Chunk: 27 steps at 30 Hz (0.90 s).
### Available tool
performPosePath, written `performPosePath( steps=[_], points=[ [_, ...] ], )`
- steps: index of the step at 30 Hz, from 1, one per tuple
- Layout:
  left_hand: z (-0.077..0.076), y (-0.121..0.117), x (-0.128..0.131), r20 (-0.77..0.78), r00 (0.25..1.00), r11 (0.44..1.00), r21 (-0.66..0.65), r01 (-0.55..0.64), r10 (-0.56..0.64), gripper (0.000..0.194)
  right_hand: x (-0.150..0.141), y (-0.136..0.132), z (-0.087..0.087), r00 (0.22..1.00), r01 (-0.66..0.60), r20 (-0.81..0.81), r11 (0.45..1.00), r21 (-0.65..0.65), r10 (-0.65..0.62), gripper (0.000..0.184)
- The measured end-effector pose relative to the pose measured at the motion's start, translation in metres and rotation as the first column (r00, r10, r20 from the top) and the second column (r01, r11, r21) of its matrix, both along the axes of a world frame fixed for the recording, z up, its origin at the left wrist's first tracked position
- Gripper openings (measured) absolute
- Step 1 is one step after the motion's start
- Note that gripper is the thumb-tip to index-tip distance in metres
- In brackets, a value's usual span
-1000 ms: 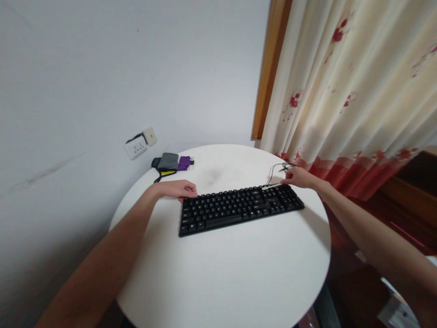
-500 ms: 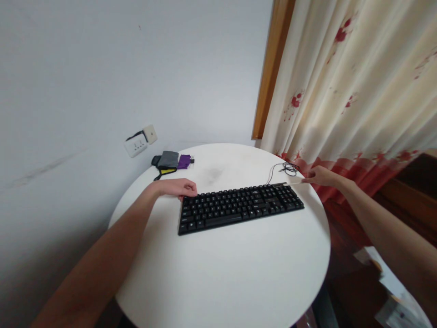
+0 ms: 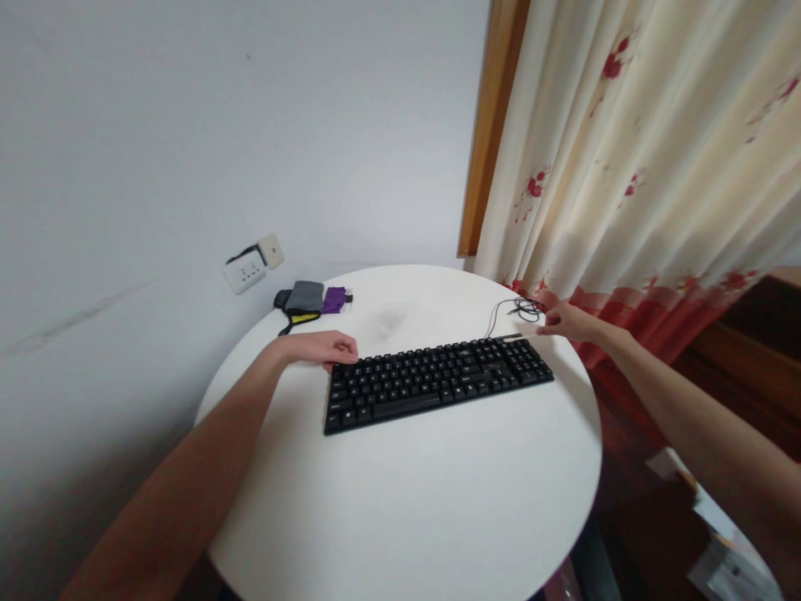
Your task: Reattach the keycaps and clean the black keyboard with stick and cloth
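A black keyboard (image 3: pixel 431 380) lies at a slight slant on the round white table. My left hand (image 3: pixel 329 345) is closed at its far left corner, thumb and fingers gripping the edge. Between the pinched fingers of my right hand (image 3: pixel 556 320) is a thin white stick (image 3: pixel 524 337), which looks like a cotton swab. Its far end reaches left over the keyboard's top right edge, above the number keys; whether the tip touches is too small to tell. The keyboard's black cable (image 3: pixel 527 309) lies coiled just behind my right hand.
A folded grey cloth (image 3: pixel 304 297) with yellow showing beneath, a purple cloth (image 3: pixel 334 300) and small white sticks with a black band (image 3: pixel 349 297) lie at the table's back left. A wall socket (image 3: pixel 244 271) is behind them. The curtain (image 3: pixel 588 167) hangs close behind the table's right side.
My right hand has moved a little left, bringing the white stick further over the keyboard's top right edge. My left hand keeps its hold; the whole view has shifted slightly.
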State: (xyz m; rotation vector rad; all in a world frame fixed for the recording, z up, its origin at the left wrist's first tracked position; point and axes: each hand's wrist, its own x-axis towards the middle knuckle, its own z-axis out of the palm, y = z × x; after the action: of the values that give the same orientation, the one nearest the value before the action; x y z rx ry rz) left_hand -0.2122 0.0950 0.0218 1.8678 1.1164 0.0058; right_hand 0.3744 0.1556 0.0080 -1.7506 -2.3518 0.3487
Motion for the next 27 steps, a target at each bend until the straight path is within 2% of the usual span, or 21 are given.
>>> performPosePath(
  steps=[7, 11, 15, 22, 24, 27],
  points=[
    [0.004, -0.003, 0.003, 0.008, 1.000, 1.000, 0.007, -0.008, 0.008, 0.049, 0.032, -0.003, 0.004, 0.998, 0.068, 0.018, 0.998, -0.009, -0.068, 0.052],
    [0.004, -0.003, 0.003, 0.005, 1.000, 1.000, 0.003, -0.016, 0.016, 0.049, 0.038, -0.004, 0.005, 0.998, 0.066, 0.013, 0.998, -0.015, -0.065, 0.051],
    [0.003, -0.003, 0.002, 0.004, 1.000, 1.000, 0.005, -0.013, 0.013, 0.048, 0.024, -0.003, 0.001, 0.999, 0.051, -0.006, 0.999, -0.012, -0.051, 0.053],
    [0.003, -0.002, 0.002, 0.000, 1.000, 1.000, 0.006, -0.006, 0.006, 0.047, -0.024, -0.006, 0.002, 0.996, -0.084, 0.005, 0.995, 0.047, 0.084, 0.051],
    [0.004, -0.003, 0.002, 0.003, 1.000, 1.000, 0.003, -0.010, 0.010, 0.047, -0.027, -0.007, 0.004, 0.997, -0.078, 0.024, 0.995, 0.061, 0.076, 0.050],
    [0.004, -0.003, 0.002, 0.004, 1.000, 1.000, 0.000, -0.012, 0.012, 0.048, -0.017, -0.006, 0.006, 0.998, -0.053, 0.034, 0.997, 0.048, 0.052, 0.051]
  ],
)
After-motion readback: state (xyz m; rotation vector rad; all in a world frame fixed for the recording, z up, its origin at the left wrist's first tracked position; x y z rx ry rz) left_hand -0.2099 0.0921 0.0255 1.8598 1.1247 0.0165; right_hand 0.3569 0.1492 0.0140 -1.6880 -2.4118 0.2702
